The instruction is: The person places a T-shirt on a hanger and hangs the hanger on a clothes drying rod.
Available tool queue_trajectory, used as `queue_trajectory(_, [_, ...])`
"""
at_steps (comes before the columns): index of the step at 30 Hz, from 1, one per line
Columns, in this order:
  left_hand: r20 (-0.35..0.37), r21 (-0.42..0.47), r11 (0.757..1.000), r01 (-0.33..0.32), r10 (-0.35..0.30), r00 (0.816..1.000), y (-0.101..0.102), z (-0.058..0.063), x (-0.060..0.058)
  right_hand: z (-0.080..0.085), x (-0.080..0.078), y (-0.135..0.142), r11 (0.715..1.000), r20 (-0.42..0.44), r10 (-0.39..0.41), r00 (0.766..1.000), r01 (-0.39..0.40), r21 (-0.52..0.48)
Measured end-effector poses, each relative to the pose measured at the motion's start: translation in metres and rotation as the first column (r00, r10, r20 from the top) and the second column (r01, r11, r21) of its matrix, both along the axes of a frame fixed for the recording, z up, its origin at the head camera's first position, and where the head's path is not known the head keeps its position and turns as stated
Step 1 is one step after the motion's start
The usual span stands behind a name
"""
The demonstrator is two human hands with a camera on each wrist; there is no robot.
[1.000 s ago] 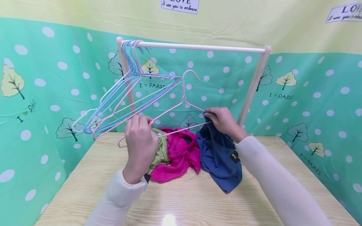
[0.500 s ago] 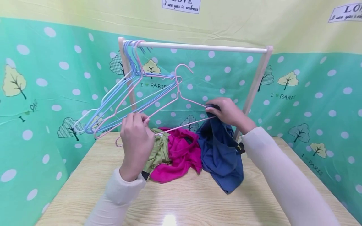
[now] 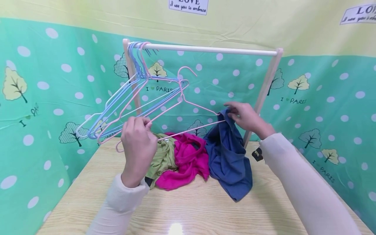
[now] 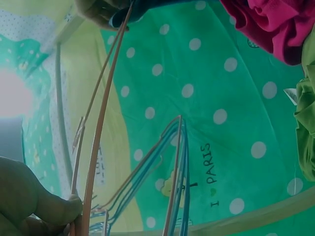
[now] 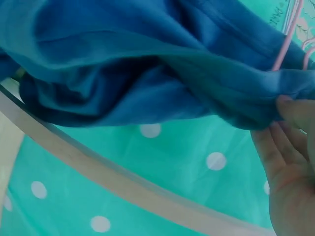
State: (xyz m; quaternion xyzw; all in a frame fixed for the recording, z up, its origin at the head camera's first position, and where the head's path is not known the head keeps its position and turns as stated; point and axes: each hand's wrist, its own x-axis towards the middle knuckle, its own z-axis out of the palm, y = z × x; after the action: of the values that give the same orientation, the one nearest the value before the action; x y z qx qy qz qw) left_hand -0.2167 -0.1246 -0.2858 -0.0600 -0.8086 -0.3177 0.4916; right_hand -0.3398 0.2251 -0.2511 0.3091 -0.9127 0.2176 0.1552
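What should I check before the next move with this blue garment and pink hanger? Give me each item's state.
1. Left hand gripping the pink hanger: ok.
2. Right hand pinching the blue garment near its opening: ok.
3. Hanger's right end fully seated inside the garment: cannot tell, fabric hides it.
4. Garment over both hanger ends: not ok, the left end is bare.
5. Hanger off the rail: ok, its hook isn't over it.
6. Blue garment free of the magenta garment: cannot tell, their edges meet in the head view.
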Motion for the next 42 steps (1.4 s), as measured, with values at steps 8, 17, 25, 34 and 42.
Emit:
queue_trajectory(8, [-0.042,-0.006,1.000,0.006,-0.006,0.999,0.003,-0.003,-0.002,-0.014,-0.003,0.002,0.998,-0.118,0.031,0.993,-0.038,-0.054])
queue_trajectory(17, [-0.061,0.000,1.000,0.003,-0.003,0.998,0.011,-0.007,-0.002,-0.015,0.000,-0.013,0.999,-0.153,0.025,0.988,-0.028,-0.016])
queue_trajectory(25, [-0.079,0.012,0.999,0.048,-0.046,0.996,0.016,-0.010,-0.004,-0.015,0.001,-0.025,0.990,-0.284,0.097,0.954,-0.121,-0.067])
queue_trajectory(34, [-0.121,0.007,0.999,0.052,-0.051,0.991,0.022,-0.010,-0.001,0.003,0.007,-0.045,0.986,-0.391,0.045,0.919,-0.103,-0.129])
queue_trajectory(42, [-0.121,0.005,0.999,0.053,-0.052,0.991,0.026,-0.012,-0.002,0.010,0.019,-0.065,0.984,-0.403,-0.014,0.915,-0.058,-0.166])
